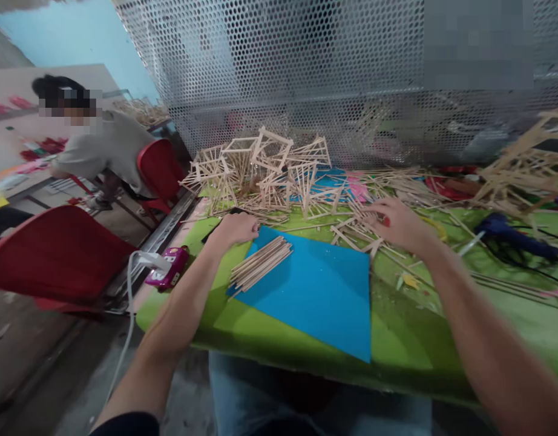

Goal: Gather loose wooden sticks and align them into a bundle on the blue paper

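I see my left hand [236,230] lying at the far left corner of the blue sheet [315,290]. It is curled into a loose fist with the knuckles up, and I can make out nothing inside it. Just on its near side a bundle of sticks [261,263] lies on the blue sheet, slanting from near left to far right. The hand is close to the far end of the bundle, but I cannot tell whether it touches.

My right hand [397,224] is further right, past the sheet's far right corner. Its fingers are bent down onto the loose sticks [356,233] scattered there. A small red spot shows at the fingertips, and I cannot tell whether the hand grips anything.

The blue sheet lies flat on the green table [406,339]. Beyond both hands a pile of stick frames [261,169] is heaped against the perforated metal screen [283,72]. A larger stick structure [524,163] rises at the far right, with a dark blue glue gun [510,236] on the table just near of it.

At the table's left edge sits a pink power strip [167,272] with a white cable [129,303] hanging down. To the left stands a red chair [47,260], and farther off another person [111,148] sits bent over a bench.
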A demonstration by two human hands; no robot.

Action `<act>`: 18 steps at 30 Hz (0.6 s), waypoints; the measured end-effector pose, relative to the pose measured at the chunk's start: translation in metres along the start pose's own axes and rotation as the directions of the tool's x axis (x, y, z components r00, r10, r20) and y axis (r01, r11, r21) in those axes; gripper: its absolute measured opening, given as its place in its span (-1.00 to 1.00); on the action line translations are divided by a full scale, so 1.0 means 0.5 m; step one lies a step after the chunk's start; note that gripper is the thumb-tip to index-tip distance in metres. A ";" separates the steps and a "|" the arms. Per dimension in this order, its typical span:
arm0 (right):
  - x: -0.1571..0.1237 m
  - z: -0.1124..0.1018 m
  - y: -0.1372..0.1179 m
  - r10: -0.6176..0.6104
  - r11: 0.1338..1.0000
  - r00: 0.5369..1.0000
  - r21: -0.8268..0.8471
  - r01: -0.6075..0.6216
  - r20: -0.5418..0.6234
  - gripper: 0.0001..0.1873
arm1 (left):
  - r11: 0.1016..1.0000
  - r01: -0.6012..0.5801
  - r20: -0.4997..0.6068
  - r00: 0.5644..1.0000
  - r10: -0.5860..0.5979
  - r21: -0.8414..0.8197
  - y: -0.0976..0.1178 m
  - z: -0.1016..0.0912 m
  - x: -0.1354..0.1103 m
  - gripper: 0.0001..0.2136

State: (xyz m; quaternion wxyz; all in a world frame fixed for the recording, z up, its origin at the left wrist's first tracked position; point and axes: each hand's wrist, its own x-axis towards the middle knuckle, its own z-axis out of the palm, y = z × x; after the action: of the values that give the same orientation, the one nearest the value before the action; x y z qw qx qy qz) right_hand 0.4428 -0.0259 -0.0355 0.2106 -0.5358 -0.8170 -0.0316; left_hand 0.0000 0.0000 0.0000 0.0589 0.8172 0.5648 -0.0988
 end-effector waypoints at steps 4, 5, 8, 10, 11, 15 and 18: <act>0.007 0.010 -0.126 -0.152 0.985 0.985 0.101 0.143 0.088 -0.58 | 1.000 0.000 0.026 1.000 0.000 -0.016 -0.015 -0.015 -0.005 -0.80; 0.008 0.015 -0.155 -0.200 0.977 0.975 0.099 0.191 0.098 -0.58 | 1.000 -0.004 0.036 0.999 0.005 -0.028 -0.021 -0.020 -0.008 -0.77; 0.015 0.026 -0.232 -0.346 0.938 0.924 0.061 0.341 0.164 -0.56 | 0.994 -0.033 0.043 0.998 0.038 -0.108 -0.042 -0.043 -0.019 -0.69; 0.022 0.033 -0.271 -0.392 0.918 0.896 0.032 0.394 0.207 -0.56 | 0.986 -0.062 0.058 0.996 0.071 -0.153 -0.056 -0.061 -0.032 -0.66; 0.025 0.037 -0.288 -0.402 0.913 0.889 0.017 0.409 0.217 -0.57 | 0.984 -0.073 0.074 0.994 0.086 -0.164 -0.061 -0.071 -0.039 -0.64; 0.043 0.063 -0.334 -0.389 0.913 0.898 -0.044 0.406 0.207 -0.60 | 0.969 -0.154 0.037 0.986 0.164 -0.194 -0.066 -0.099 -0.064 -0.59; 0.059 0.093 -0.348 -0.370 0.920 0.911 -0.060 0.386 0.185 -0.61 | 0.948 -0.209 -0.129 0.975 0.182 -0.242 -0.050 -0.103 -0.070 -0.59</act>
State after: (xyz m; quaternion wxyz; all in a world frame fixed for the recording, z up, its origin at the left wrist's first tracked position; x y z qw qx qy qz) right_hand 0.2638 -0.0614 -0.0362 0.1043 -0.3776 -0.9178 -0.0651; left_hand -0.0304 -0.0126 0.0585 0.1427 0.8589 0.4912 0.0238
